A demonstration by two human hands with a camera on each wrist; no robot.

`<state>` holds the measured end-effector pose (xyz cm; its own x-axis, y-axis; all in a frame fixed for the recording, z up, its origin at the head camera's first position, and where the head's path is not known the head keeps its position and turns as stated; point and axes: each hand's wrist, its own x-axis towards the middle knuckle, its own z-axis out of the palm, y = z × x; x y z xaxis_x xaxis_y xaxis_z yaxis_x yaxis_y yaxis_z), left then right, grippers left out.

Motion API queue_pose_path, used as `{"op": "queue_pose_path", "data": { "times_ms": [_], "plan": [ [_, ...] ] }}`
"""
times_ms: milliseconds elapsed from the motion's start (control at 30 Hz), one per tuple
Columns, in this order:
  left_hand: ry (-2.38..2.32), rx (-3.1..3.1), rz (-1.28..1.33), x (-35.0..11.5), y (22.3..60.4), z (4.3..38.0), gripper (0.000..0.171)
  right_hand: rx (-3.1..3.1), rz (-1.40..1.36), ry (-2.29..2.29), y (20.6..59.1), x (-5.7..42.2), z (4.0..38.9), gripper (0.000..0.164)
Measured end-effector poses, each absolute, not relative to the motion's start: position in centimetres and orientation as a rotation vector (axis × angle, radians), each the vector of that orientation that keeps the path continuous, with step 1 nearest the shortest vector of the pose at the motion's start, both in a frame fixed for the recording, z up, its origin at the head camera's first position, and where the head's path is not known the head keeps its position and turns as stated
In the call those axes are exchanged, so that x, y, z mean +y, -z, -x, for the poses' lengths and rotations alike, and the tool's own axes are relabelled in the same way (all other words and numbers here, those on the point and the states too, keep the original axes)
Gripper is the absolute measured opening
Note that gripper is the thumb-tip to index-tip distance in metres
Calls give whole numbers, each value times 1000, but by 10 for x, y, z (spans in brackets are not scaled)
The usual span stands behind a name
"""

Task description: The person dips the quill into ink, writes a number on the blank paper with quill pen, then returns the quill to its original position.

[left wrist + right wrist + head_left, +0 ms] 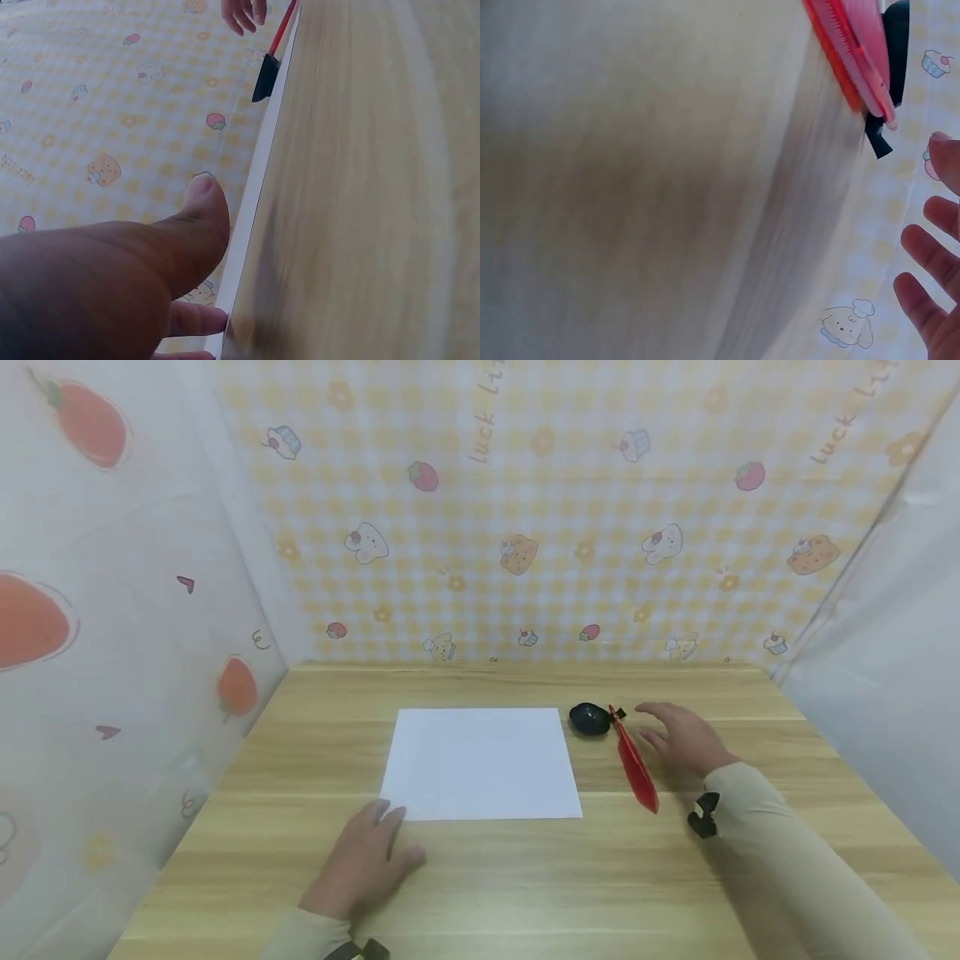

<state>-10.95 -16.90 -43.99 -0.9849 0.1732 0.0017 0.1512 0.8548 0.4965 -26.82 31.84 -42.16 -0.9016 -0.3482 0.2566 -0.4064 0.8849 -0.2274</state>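
Note:
A sheet of white paper [483,764] lies flat on the table. My left hand [365,860] is at its near left corner, fingertips on or just at the corner and thumb spread away. To the right of the sheet sits a black oval object [589,719] with a small tab; its exact kind cannot be told. Beside it, a long red feather-shaped item [637,768] lies slanted, its narrow end near the tab. My right hand [686,739] hovers just right of both, fingers loosely bent and apart, holding nothing. In the right wrist view, the red item [855,56] is near the fingers [930,251].
The wood-grain table [487,893] meets a yellow checked cloth backdrop [480,568] at its far edge. White printed sheeting [150,610] hangs at the left, and a plain white sheet [892,635] at the right.

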Motion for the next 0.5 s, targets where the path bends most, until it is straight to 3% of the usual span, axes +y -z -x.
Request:
{"op": "queue_pose_path", "data": {
  "times_ms": [500],
  "plan": [
    [-771, 3011, -303, -170, 440, 108, 68, -2793, -805, -296, 423, 307, 285, 28]
  ]
}}
